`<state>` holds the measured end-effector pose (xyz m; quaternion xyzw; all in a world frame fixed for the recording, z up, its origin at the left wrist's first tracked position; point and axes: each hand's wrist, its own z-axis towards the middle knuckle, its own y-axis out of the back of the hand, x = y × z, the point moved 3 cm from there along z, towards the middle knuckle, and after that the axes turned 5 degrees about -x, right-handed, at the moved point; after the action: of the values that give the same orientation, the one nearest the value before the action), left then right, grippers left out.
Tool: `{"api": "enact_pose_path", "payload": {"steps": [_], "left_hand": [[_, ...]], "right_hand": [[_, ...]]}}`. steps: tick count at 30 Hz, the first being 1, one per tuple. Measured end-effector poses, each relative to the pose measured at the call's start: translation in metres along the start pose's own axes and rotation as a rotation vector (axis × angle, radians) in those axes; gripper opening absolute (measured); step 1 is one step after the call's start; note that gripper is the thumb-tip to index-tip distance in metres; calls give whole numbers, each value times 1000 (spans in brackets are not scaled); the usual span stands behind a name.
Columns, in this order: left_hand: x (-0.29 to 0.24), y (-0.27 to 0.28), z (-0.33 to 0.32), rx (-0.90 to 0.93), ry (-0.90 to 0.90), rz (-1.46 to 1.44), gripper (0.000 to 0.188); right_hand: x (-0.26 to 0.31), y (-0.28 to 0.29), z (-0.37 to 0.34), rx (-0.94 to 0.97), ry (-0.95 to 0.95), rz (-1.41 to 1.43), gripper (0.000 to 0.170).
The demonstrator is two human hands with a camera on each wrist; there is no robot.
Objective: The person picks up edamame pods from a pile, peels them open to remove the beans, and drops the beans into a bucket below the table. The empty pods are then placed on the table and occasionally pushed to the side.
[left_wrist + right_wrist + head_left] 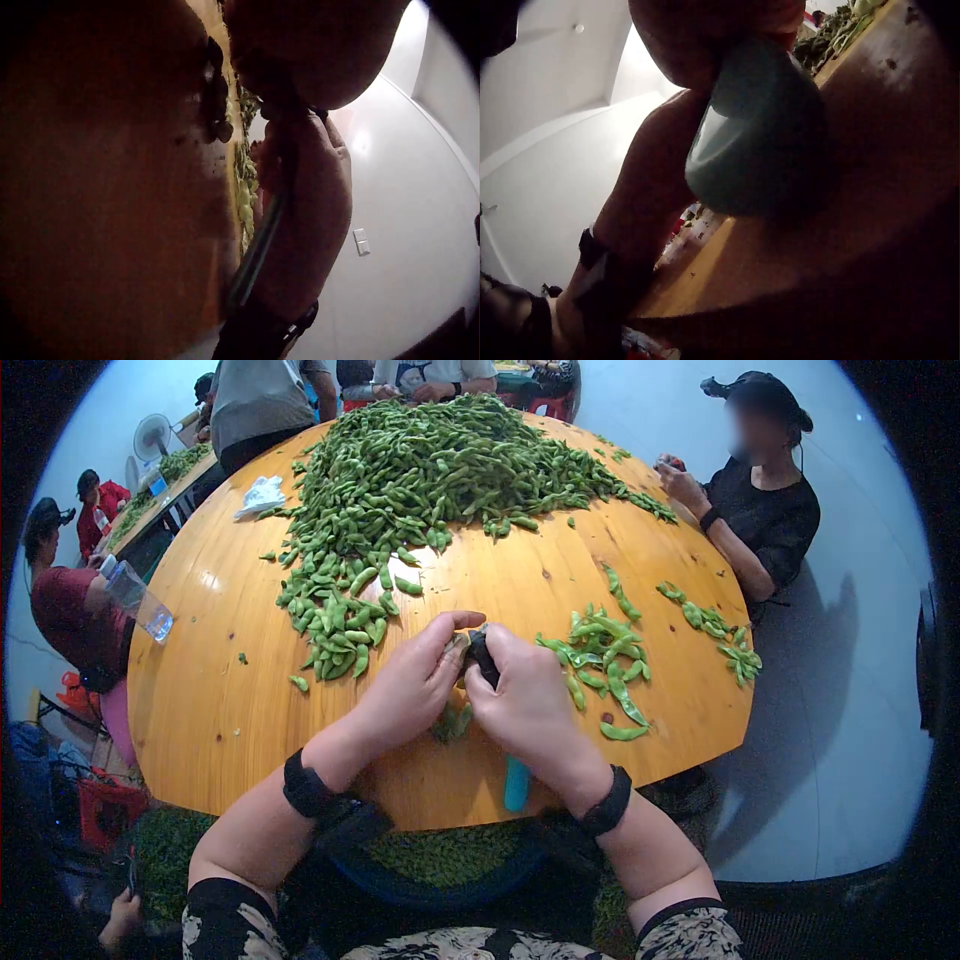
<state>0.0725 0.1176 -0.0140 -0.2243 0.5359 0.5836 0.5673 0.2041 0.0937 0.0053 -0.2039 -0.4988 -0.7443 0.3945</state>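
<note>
- right hand (532, 705) wrapped round teal handle (515, 785); left hand (402, 678) curled, can't tell on what
- loose grip, handle might skid toward 10 o'clock, jab knuckles
- pods (430, 465) heaped at 12

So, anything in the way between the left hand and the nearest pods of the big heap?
Nothing visible: in the head view, only bare tabletop separates the left hand from the nearest green pods.

Pale walls (420, 225) stood around round wooden surface (240, 690); white fan (152, 437) stood near long table (160, 505), upper left; light glared on wall.
</note>
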Motion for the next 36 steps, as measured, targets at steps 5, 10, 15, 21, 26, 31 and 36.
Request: {"api": "enact_pose_path", "payload": {"steps": [5, 10, 15, 21, 26, 31, 36], "left_hand": [[-4, -3, -1, -55, -4, 136, 30], [3, -3, 2, -154, -101, 209, 29], [-3, 3, -2, -159, 164, 171, 24], [-7, 29, -14, -81, -38, 713, 17], [-36, 28, -35, 11, -302, 776, 28], [-26, 21, -38, 234, -221, 724, 22], [-26, 23, -38, 196, -208, 769, 8]], "right_hand": [[-1, -7, 0, -38, -15, -90, 18], [-9, -11, 2, -102, 23, -30, 16], [-35, -14, 12, -161, -107, 127, 17], [-59, 34, 10, -60, -495, 495, 26], [-78, 59, 10, -18, -720, 644, 36], [-78, 57, 11, 93, -726, 804, 33], [-70, 49, -2, 142, -949, 1252, 24]]}}
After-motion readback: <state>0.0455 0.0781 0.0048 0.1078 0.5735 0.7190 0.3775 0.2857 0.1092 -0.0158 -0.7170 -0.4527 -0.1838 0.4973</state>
